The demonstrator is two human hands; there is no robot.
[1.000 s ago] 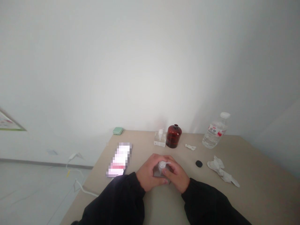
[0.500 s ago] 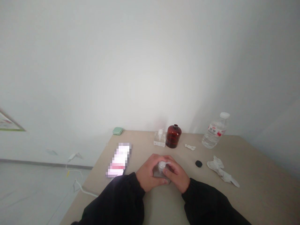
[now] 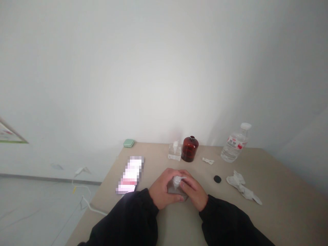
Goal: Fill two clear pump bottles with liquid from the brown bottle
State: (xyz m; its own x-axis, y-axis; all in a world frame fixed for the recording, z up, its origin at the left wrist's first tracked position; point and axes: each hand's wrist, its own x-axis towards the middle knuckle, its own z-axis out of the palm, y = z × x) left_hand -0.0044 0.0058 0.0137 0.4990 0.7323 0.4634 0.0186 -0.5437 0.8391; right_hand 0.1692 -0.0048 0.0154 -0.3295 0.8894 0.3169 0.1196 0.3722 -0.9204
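The left hand [image 3: 161,191] curls round the side of a square, clear pump bottle [image 3: 172,188], thumb across its near side, while the right hand [image 3: 196,193] closes in from the other side, thumb against the pump head [image 3: 176,180]. The bottle is upright, low over the table [image 3: 179,227], nearer than the brown bottle [image 3: 189,150]. Its walls are probably stiff and smooth, perhaps slippery; its weight is hard to judge. The flat sides seem the surest hold, the thin nozzle the weakest
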